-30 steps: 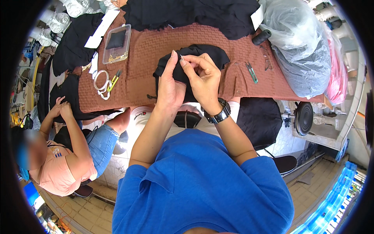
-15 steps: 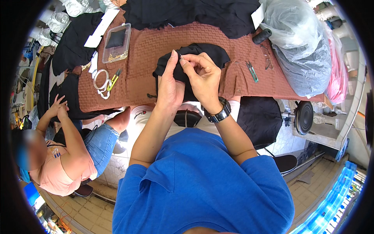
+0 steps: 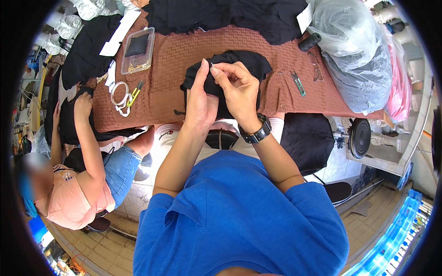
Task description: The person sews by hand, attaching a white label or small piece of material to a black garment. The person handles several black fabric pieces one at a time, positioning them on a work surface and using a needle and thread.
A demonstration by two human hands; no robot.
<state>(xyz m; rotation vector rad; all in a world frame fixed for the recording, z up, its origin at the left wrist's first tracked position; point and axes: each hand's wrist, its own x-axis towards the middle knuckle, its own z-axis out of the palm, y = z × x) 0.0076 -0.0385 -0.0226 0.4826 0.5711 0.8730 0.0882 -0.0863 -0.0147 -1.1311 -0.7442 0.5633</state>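
Observation:
Black cloth (image 3: 252,63) is bunched over the near edge of the table, under and between my two hands. My left hand (image 3: 200,102) is closed on the cloth, its thumb pointing up along a fold; most of its fingers are hidden behind the fabric. Close beside that thumb, my right hand (image 3: 240,92) pinches a thin, pale needle (image 3: 212,65) between thumb and forefinger. The needle's tip is near the cloth at the left thumb; whether it pierces the fabric is too small to tell.
Left on the brown-covered table (image 3: 170,50) are a clear plastic box (image 3: 123,64), yellow thread snips (image 3: 135,94) and a white ring (image 3: 113,93). To the right lie green snips (image 3: 299,85), a black thread spool (image 3: 309,42), glasses (image 3: 317,71) and a stuffed plastic bag (image 3: 357,78). A person (image 3: 78,198) sits at left.
The seated person's clasped hands have parted, and one now reaches onto the black cloth at the table's left end. My hands have barely shifted and keep their grips.

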